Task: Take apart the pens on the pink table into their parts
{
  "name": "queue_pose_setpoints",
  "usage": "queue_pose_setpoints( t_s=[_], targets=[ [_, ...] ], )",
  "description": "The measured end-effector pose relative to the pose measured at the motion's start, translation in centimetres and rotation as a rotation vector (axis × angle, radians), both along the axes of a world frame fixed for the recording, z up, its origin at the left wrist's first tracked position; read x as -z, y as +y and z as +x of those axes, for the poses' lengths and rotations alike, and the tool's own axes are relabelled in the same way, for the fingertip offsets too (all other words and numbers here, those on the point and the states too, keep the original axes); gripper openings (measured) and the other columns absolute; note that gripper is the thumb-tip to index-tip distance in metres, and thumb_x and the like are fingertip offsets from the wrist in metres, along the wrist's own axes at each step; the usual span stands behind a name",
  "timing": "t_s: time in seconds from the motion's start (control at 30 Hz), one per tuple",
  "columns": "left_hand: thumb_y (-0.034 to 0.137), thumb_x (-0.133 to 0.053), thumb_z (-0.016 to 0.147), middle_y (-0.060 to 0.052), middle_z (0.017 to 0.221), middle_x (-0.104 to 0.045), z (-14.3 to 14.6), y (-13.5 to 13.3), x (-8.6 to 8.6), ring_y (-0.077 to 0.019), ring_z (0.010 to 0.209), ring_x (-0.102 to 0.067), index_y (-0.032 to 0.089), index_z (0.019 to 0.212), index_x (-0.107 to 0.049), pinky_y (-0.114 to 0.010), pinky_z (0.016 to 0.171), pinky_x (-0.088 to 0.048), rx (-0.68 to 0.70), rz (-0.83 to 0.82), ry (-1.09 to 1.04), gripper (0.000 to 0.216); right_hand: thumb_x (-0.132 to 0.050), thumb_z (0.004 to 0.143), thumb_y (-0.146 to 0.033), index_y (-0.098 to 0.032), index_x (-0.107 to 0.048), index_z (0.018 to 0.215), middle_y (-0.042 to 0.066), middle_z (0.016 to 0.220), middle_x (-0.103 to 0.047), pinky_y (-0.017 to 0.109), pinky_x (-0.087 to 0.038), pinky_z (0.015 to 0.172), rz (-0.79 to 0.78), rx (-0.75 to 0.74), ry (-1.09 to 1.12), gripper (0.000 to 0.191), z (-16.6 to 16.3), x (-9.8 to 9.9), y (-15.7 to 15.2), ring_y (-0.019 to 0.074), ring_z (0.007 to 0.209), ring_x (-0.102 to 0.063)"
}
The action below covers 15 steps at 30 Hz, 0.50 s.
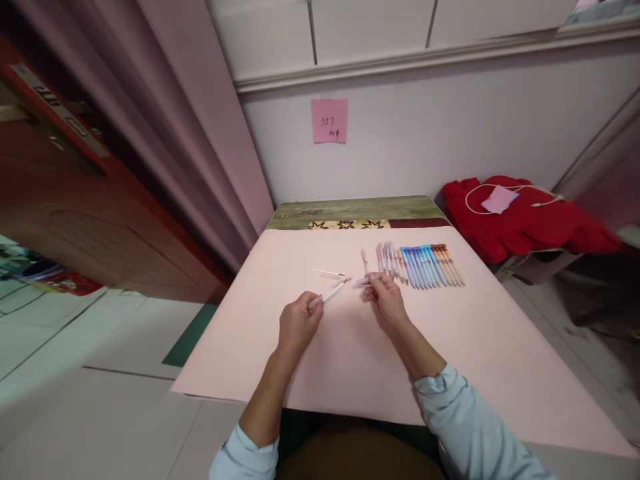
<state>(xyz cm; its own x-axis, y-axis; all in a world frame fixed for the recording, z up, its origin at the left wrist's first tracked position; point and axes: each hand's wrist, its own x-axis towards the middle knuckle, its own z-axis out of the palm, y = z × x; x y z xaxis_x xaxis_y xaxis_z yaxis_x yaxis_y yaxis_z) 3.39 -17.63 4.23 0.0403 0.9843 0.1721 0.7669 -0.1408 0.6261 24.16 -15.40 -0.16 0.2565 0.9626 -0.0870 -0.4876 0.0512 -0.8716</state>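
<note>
Head camera shows me, at mid-frame, the left hand (300, 321) with its grip pinched on a slim pale pen piece (333, 292), whose long axis slants up and right toward the right hand (387, 303), itself pinching a clear pen piece (361, 282) that points left. Those facing ends sit just beside each other, though from here I cannot tell whether they touch. I see no container: thin loose parts (330, 271) and a row of pens (415, 267), right of centre, lie directly on the surface (350, 360).
</note>
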Motion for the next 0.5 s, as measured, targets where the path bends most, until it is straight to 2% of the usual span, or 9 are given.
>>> queue_pose_setpoints(
  t_s=[0.17, 0.37, 0.5],
  targets=[
    [0.036, -0.049, 0.088, 0.000, 0.064, -0.065, 0.3, -0.7, -0.8, -0.0165, 0.059, -0.057, 0.024, 0.087, -0.065, -0.026, 0.058, -0.034, 0.063, -0.012, 0.137, 0.020, -0.075, 0.071, -0.045, -0.018, -0.061, 0.085, 0.002, 0.076, -0.067, 0.021, -0.043, 0.049, 0.000, -0.002, 0.028, 0.034, 0.0, -0.3, 0.0, 0.0098, 0.056, -0.055],
    [0.034, -0.049, 0.088, 0.000, 0.068, -0.066, 0.8, -0.8, -1.1, -0.0169, 0.061, -0.058, 0.024, 0.089, -0.065, -0.026, 0.060, -0.035, 0.078, -0.008, 0.181, 0.019, -0.075, 0.072, -0.043, -0.018, -0.063, 0.081, 0.000, 0.067, -0.065, 0.021, -0.042, 0.049, 0.019, -0.040, 0.013, 0.029, -0.2, -0.5, -0.2, 0.0091, 0.054, -0.053],
    [0.033, -0.052, 0.085, 0.001, 0.066, -0.064, 0.8, -0.5, -1.3, -0.0159, 0.059, -0.056, 0.024, 0.087, -0.065, -0.026, 0.060, -0.036, 0.103, 0.007, 0.134, 0.016, -0.073, 0.074, -0.043, -0.018, -0.064, 0.080, -0.001, 0.067, -0.064, 0.021, -0.040, 0.049, 0.024, -0.078, -0.044, 0.027, 0.0, -0.7, -0.3, 0.0084, 0.054, -0.052]
  ],
)
